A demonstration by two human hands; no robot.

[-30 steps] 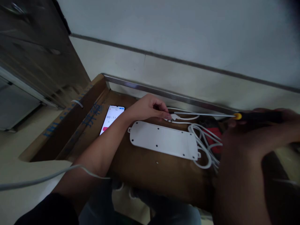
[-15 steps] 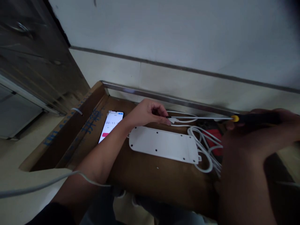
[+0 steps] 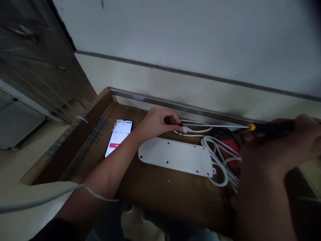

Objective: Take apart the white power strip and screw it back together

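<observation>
A long screwdriver with a yellow collar and dark handle lies nearly level above the work surface. My right hand is wrapped round its handle at the right. At the other end, my left hand pinches the dark tip between thumb and fingers; any small piece there is hidden. Below the shaft, a white power strip rests with its flat back up, dark screw holes along its edges. Neither hand touches its visible part. Its white cable is coiled at its right end, and a white plug lies beside my left fingertips.
A phone with a running timer lies left of the strip, partly behind my left forearm. Beneath everything is brown cardboard, with a metal rail along the back. A red and black object sits behind the cable. One tiny bright piece lies in front.
My right hand has shifted slightly with the screwdriver's handle. My left hand keeps its pinch at the tip, and more of the plug shows beside it. The strip stays put.
</observation>
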